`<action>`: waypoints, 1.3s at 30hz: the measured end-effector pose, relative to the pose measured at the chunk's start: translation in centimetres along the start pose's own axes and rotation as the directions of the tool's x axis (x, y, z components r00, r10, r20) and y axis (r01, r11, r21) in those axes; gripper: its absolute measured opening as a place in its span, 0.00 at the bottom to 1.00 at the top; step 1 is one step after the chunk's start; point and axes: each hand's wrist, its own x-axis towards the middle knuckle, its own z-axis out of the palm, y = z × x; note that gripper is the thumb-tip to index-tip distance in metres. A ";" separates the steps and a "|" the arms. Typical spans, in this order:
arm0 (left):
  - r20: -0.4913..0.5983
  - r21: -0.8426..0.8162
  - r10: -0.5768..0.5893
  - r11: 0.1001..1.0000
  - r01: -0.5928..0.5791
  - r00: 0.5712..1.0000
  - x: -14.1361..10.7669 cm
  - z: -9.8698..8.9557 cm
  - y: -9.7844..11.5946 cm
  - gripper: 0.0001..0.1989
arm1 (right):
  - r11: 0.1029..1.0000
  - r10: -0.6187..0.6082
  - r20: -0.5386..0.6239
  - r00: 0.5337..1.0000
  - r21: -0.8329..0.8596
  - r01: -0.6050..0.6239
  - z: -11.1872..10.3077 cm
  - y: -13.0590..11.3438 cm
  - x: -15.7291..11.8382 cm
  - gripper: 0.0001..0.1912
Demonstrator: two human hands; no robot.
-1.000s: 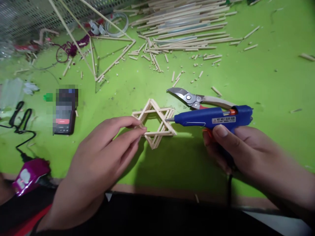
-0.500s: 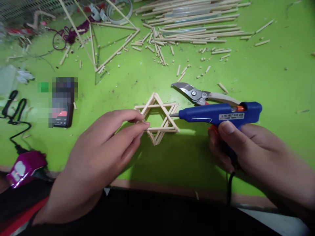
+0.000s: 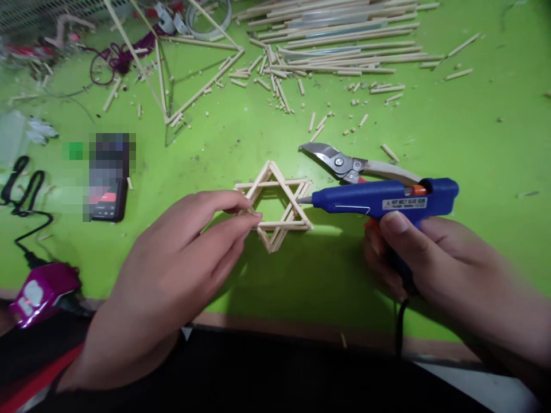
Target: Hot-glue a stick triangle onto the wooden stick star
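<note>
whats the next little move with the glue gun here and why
I'd probably ease the nozzle of the hot glue gun onto the nearest joint of the wooden stick star and add a small dab. The right hand grips the gun with its nozzle right by the star's right side, while the left hand pinches the star's left side.

Six-point star of thin wooden sticks (image 3: 275, 183) lying flat, blue hot glue gun (image 3: 357, 199), metal nozzle (image 3: 303, 200) right at star's edge
</note>
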 end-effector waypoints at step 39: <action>0.055 -0.089 -0.271 0.957 0.275 0.961 1.3 -0.1 0.9 0.17 | 0.998 0.011 0.004 1.000 0.064 -0.011 0.1 -0.8 -0.1 0.39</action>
